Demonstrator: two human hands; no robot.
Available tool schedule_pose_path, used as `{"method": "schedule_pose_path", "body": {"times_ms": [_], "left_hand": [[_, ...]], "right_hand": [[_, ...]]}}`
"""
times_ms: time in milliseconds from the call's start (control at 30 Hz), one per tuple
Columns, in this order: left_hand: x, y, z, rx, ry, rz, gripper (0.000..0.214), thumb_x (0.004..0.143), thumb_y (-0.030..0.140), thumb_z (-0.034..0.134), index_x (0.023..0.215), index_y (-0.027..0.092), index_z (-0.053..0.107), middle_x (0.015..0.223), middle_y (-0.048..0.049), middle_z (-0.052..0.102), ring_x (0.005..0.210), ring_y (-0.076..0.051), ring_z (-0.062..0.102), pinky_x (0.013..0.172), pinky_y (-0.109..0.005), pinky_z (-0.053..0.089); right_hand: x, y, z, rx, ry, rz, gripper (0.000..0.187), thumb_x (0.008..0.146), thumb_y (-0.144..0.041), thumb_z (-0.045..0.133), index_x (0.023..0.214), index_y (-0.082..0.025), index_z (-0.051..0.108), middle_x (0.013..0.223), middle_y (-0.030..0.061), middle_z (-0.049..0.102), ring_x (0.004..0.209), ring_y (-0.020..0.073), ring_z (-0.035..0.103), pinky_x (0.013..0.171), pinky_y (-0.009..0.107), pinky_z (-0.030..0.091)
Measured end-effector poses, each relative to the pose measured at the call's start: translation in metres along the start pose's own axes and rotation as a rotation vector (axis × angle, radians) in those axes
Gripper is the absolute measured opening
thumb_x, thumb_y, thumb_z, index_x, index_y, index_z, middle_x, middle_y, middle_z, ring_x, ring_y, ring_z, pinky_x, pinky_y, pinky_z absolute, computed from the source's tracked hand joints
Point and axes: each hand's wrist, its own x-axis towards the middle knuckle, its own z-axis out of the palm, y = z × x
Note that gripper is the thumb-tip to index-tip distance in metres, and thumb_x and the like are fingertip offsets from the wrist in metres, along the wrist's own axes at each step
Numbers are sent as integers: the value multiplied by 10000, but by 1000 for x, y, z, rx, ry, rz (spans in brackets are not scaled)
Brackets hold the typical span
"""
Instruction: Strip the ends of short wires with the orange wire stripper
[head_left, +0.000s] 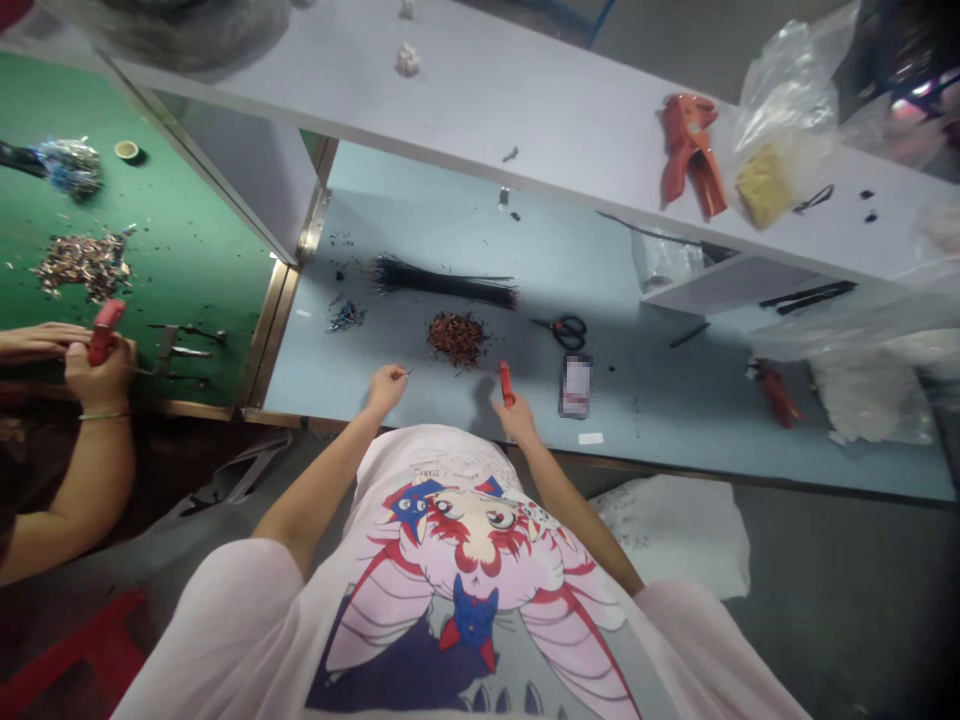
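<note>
My left hand (386,386) is closed in a pinch on a thin black wire piece (406,373) near the front edge of the pale blue table (675,400). My right hand (514,415) is wrapped round a red-handled tool (506,383) that sticks up from the fist. Just beyond both hands lies a small heap of reddish-brown bits (457,337). Farther back rests a bundle of long black wires (442,283).
Black scissors (564,329) and a phone (576,385) lie right of the heap. A white shelf (525,110) above carries an orange tool (691,150) and plastic bags (787,110). At the left, another person's hands (94,360) hold a red tool over a green table (187,250).
</note>
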Motion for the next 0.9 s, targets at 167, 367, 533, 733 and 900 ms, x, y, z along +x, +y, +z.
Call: {"method": "schedule_pose_path", "body": {"times_ms": [167,367,533,733,900], "left_hand": [[43,33,19,-42,-9,35,155,746,200,565,821,137,686,1029,-131,676,1029,-224,600,927,-324,426],[65,65,42,-98,-73,33,160,748,260,583,807,144,676,874,-126,708,843,-220,655,778,-324,487],[73,66,35,-77,-1,21,150,761,235,549,804,144,660,913,-150,696,930,-253,641,833,-366,464],[113,71,14,-79,57,35,126,784,214,530,827,150,630,1069,-162,648,1133,-267,553,944,-394,411],[117,77,31,-148,-101,85,85,766,214,568,774,159,632,1018,-139,671,1090,-253,579,913,-372,436]], "right_hand": [[-2,34,1,-142,162,99,382,771,-359,531,1092,-153,530,966,122,647,861,245,631,701,298,446],[4,41,14,-195,241,125,382,767,-393,551,1074,-167,542,1010,119,648,917,254,626,711,299,447],[8,37,17,-234,259,153,385,767,-402,556,1062,-156,544,999,123,645,913,260,625,712,313,449],[9,33,19,-273,264,170,361,781,-384,545,1049,-142,549,1001,139,634,926,274,615,741,336,447],[11,30,18,-266,252,198,384,784,-398,534,1066,-138,543,999,137,631,926,275,613,748,340,453]]}}
